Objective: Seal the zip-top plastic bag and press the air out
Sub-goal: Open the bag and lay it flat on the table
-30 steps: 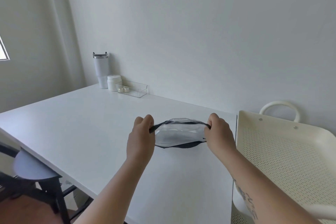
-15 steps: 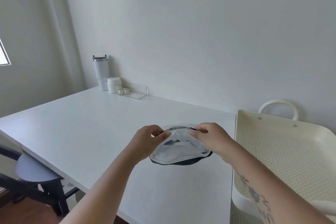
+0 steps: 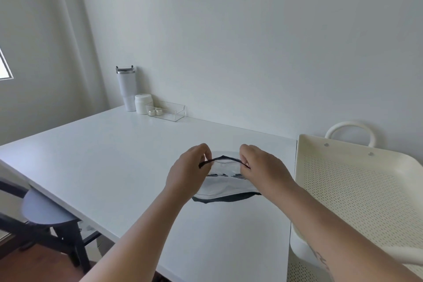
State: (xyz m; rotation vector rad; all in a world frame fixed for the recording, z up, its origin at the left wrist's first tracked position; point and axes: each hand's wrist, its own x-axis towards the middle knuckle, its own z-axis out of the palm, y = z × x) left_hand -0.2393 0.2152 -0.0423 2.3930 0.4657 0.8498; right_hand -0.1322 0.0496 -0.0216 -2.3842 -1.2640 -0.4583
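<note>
Your left hand (image 3: 186, 170) pinched the left end of the dark zip strip on the clear zip-top plastic bag (image 3: 225, 186); your right hand (image 3: 263, 167) pinched the right end. Both hands were closed on that top edge, thumbs against fingers. The strip bowed upward between them, and a gap showed under the arch, so the mouth looked unsealed in the middle. The bag held white and dark folded fabric with a few dark stripes; can't tell what the item was. The bag's lower part rested on the white rectangular table (image 3: 114, 155), near its right edge, directly in front of you.

Nothing lay between your hands and the bag. Bare tabletop all around it.

Just right of the table, touching or nearly touching its edge: one cream perforated plastic cart tray (image 3: 357, 190) with a looped handle at the far side. Your right forearm crossed close to its left rim.

Well apart, at the far left corner against the wall: one white insulated tumbler with a metal-rimmed lid (image 3: 126, 89), one small white lidded jar (image 3: 143, 103) just beside it, one clear acrylic open box (image 3: 168, 112) beside that, with two small round silvery items inside.

Lower left, partly under the table edge: one grey round-seat stool on dark legs (image 3: 45, 213).

Count: two hands, one bag, one table, one tray, one tumbler, one jar, one box, one stool.
</note>
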